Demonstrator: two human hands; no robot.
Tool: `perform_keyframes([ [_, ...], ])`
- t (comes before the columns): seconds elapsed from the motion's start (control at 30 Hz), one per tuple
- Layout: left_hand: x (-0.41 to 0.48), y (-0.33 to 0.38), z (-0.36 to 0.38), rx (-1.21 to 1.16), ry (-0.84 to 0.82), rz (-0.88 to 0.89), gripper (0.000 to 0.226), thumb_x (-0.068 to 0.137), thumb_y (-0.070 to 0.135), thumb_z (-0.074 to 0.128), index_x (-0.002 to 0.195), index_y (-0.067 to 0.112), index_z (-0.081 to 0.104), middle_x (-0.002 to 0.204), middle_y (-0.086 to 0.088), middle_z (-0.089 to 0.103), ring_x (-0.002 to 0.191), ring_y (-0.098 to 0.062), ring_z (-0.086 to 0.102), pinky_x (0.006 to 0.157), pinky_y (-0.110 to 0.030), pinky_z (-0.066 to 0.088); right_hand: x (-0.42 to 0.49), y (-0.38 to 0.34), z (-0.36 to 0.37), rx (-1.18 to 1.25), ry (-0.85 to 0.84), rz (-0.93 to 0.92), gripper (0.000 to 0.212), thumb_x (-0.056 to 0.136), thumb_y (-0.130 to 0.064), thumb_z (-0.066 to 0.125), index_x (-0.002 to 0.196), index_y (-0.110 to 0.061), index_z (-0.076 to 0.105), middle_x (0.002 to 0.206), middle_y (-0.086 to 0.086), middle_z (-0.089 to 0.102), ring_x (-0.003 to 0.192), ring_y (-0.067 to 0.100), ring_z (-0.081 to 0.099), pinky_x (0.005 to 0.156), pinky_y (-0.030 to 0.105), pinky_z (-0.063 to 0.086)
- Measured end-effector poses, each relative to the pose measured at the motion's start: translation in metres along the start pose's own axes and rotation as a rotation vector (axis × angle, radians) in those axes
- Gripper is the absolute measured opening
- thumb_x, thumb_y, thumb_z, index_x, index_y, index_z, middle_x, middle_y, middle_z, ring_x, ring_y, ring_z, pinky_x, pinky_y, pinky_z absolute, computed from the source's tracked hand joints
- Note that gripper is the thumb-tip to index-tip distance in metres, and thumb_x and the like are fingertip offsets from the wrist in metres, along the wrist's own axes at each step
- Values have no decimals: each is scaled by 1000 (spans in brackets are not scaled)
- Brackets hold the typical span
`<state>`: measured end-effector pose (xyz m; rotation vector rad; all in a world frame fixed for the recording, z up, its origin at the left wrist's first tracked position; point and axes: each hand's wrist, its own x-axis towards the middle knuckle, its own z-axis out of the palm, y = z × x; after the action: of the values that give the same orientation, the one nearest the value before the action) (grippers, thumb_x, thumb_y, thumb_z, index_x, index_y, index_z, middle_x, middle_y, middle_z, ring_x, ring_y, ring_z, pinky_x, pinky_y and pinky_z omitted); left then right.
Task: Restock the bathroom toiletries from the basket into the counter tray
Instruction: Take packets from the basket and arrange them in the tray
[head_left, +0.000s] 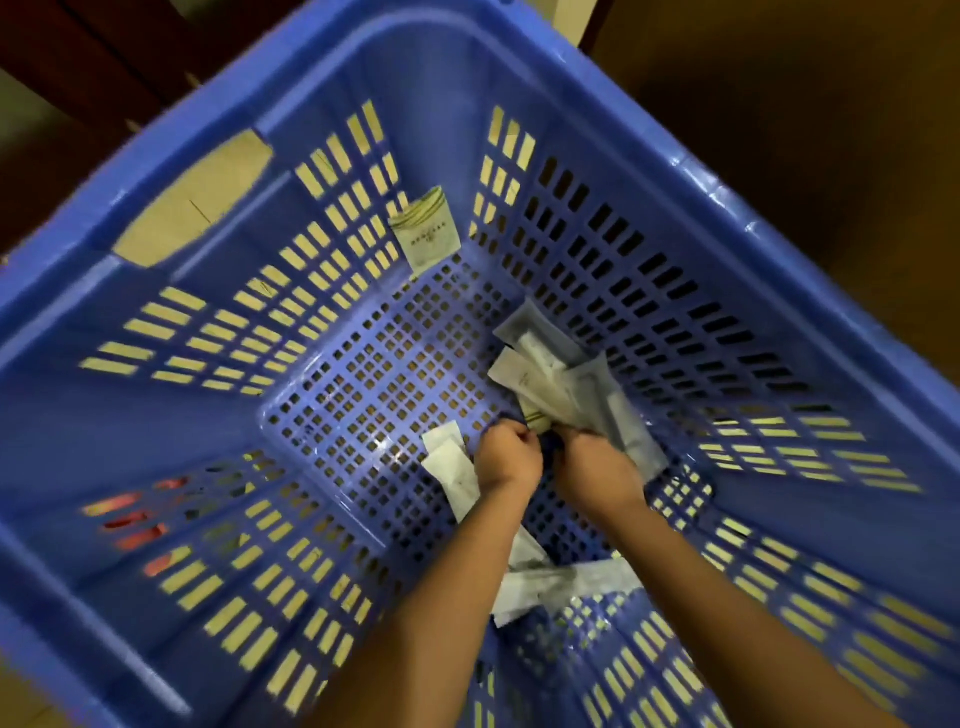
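Down in the blue basket, both forearms reach from its near wall to its perforated floor, and the two hands meet knuckles-up, almost touching, near the floor's right edge. My read on the right hand: fingers are curled under and clamped around the near end of a bundle of sachets, which fans away from it toward the basket's right wall. The left hand is balled tight, fingertips tucked in against the same end of that bundle; I cannot tell whether it really holds anything.

The sachets are flat, pale grey-white packets with faint print, one showing a greenish striped end right between the hands. More loose packets lie on the basket floor just beside the left wrist, and another few lie under the forearms by the near wall. One white packet with green curved stripes leans upright in the basket's far corner, well apart from the hands.
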<state>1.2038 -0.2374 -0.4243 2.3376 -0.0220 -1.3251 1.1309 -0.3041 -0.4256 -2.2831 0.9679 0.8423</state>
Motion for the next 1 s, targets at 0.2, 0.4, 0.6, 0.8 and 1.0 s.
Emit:
perform_keyframes([
  [0.2,8,10,15,-240,74,-193,43,94,18,53,52,20,44,58,-2,44,55,-20,39,55,-29,39,4,11,1,111,-33,-73,23,94,-21,38,110,-19,55,92,10,66,73,31,59,56,32,40],
  [0.4,-6,18,7,-457,72,-271,38,92,18,58,56,17,45,69,-11,52,73,-26,52,83,-49,54,-10,13,-17,100,-77,-117,32,95,-16,39,124,-17,53,99,13,66,76,30,58,53,31,43],
  [0.6,-35,12,-31,-820,90,-269,22,95,6,50,74,13,50,74,-2,54,76,-22,56,81,-34,53,-18,2,-31,628,-152,131,32,99,-23,39,110,-1,60,76,9,57,67,26,53,57,30,46],
  [0.8,-62,-15,-69,-929,-21,-170,23,96,4,46,77,12,57,81,-3,61,79,-13,58,74,-19,47,-21,-33,-40,1215,-471,364,39,96,-34,47,123,-7,54,115,14,63,98,29,62,83,38,49],
  [1.0,-71,-36,-87,-547,-115,-56,20,94,10,51,76,16,58,87,-5,58,83,-15,53,75,-22,43,-15,-62,-40,1464,-368,230,16,89,-3,57,104,-5,61,90,10,66,79,24,63,72,37,54],
])
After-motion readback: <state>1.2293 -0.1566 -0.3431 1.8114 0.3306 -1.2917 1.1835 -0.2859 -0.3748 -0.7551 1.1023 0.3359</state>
